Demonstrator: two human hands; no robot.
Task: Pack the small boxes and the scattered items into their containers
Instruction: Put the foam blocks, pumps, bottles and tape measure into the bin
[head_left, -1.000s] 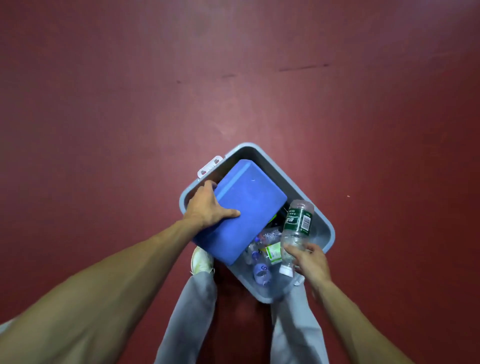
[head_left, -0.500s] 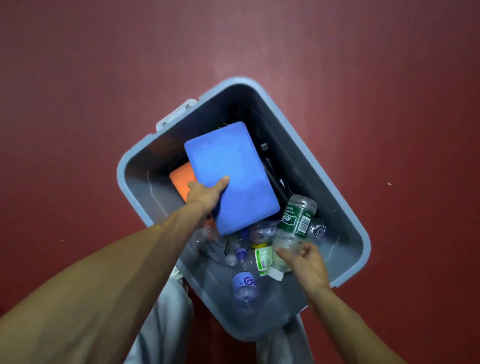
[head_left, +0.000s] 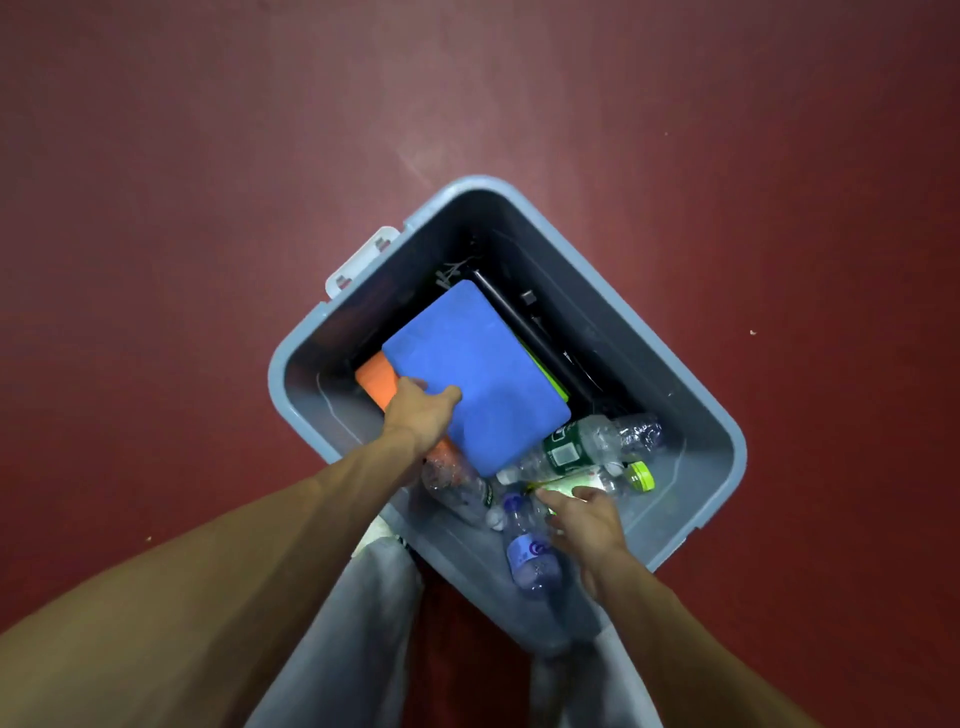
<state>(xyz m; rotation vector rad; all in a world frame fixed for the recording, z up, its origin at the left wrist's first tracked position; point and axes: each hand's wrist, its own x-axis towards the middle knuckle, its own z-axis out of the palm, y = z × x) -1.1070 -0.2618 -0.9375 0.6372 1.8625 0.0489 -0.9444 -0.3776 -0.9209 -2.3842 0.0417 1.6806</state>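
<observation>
A grey plastic bin stands on the red floor below me. Inside it a blue foam block lies flat, and my left hand grips its near left edge with the thumb on top. An orange block shows under the blue one. A clear bottle with a green label lies on its side among several empty bottles at the bin's near end. My right hand hovers just below that bottle with fingers apart, holding nothing.
A bottle with a purple label lies by my right hand, and one with a lime cap beyond it. Dark items line the bin's far right wall. A white latch sits on the rim. My grey trouser legs stand against the bin.
The blue block has gone down into the bin and lies flat. My right hand has let go of the green-label bottle, which now lies on its side among the other bottles.
</observation>
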